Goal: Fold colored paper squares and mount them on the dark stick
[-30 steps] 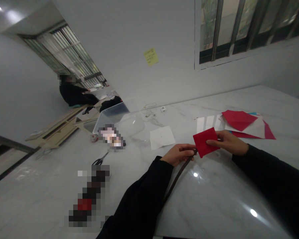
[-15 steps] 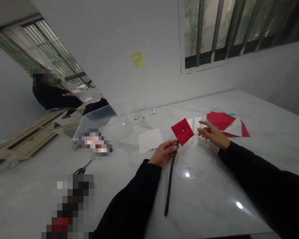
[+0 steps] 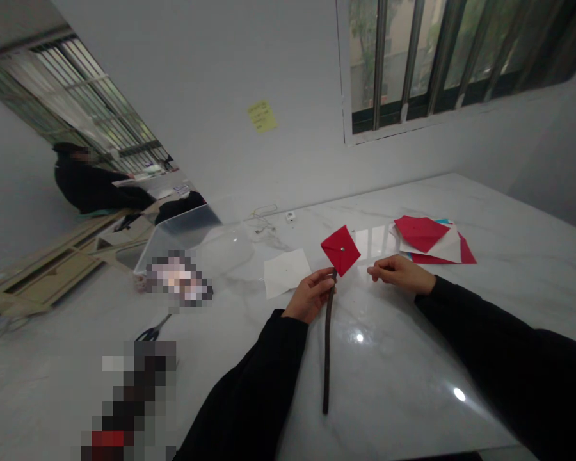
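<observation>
Upright in my left hand (image 3: 312,294) is a dark brown stick (image 3: 327,346), gripped near its top between thumb and fingers. A red paper pinwheel (image 3: 340,259), square with folds and a small shiny pin at its centre, sits at the stick's upper end, just above my fingers. To its right, my right hand (image 3: 403,272) hovers apart from it over the table, fingers curled together with nothing visible in them. A white paper sheet (image 3: 285,272) with a small mark in the middle lies behind my left hand.
Red, white and blue paper sheets (image 3: 425,234) are piled at the right. Scissors (image 3: 151,330) lie on the marble-patterned table (image 3: 393,384) at left, near a clear plastic bin (image 3: 182,230) and blurred-out items. A thin cable (image 3: 264,221) rests by the wall. Another person (image 3: 86,182) sits far left.
My right hand has lowered slightly and its outstretched fingers have curled in. The pinwheel has shifted a little left and turned slightly, with the stick now more upright. My left hand keeps its hold.
</observation>
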A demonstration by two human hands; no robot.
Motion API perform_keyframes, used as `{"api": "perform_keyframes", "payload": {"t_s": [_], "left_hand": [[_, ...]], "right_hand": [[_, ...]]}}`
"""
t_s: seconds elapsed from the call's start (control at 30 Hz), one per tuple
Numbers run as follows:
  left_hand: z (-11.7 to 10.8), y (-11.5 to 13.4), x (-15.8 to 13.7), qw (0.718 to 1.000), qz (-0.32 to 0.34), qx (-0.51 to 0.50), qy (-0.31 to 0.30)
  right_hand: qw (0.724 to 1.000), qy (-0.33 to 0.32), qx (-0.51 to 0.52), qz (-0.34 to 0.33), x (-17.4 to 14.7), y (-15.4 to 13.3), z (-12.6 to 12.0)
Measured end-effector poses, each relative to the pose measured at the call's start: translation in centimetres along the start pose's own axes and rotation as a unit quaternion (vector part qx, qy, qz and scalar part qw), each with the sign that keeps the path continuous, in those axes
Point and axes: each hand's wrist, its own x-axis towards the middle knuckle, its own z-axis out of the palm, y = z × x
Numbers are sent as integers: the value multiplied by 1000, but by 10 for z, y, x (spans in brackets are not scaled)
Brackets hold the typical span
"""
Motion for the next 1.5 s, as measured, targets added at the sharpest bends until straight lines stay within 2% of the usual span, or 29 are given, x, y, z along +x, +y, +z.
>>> {"api": "perform_keyframes", "payload": {"t_s": [0.13,0.27,0.37,0.47,0.53,0.63,0.7,0.73,0.83,0.93,1.03,1.13,1.23,1.4,1.5], "left_hand": [[2,0,-2,1000,1,3,-1],[3,-1,-3,1000,-1,4,2],[4,-3,-4,1000,-3,2,-3],[3,-5,-4,1000,-2,5,-6],[2,-7,-3,1000,3,4,-7],[1,-9,-2,1000,16,-1,-14],[0,-10,-1,1000,21,-4,-17],[0,-10,-1,1000,21,-5,-17],[0,-9,-1,1000,17,-3,-13],[1,-8,-2,1000,11,0,-9],[1,-7,-2,1000,8,2,-11],[1,-6,-2,1000,11,6,-10],[1,-6,-1,1000,11,7,-10],[4,-5,-5,1000,-15,12,-25],[4,-5,-7,998,-27,29,-43]], "right_hand": [[998,62,31,14,-1,0,-2],[989,120,60,57,-4,-4,1],[985,127,79,89,-5,-6,6],[976,95,150,125,-7,-11,14],[965,42,224,126,-10,-15,21],[954,-113,268,74,-14,-20,28],[954,-152,256,34,-15,-21,31],[959,-133,250,23,-15,-21,31],[968,-22,249,27,-11,-15,28],[963,77,255,46,-6,-8,21],[955,143,255,54,-4,-6,15],[951,169,251,62,-4,-9,13],[958,170,222,59,-4,-9,13],[979,171,110,6,-5,-2,13],[984,154,83,-20,-5,0,13]]}}
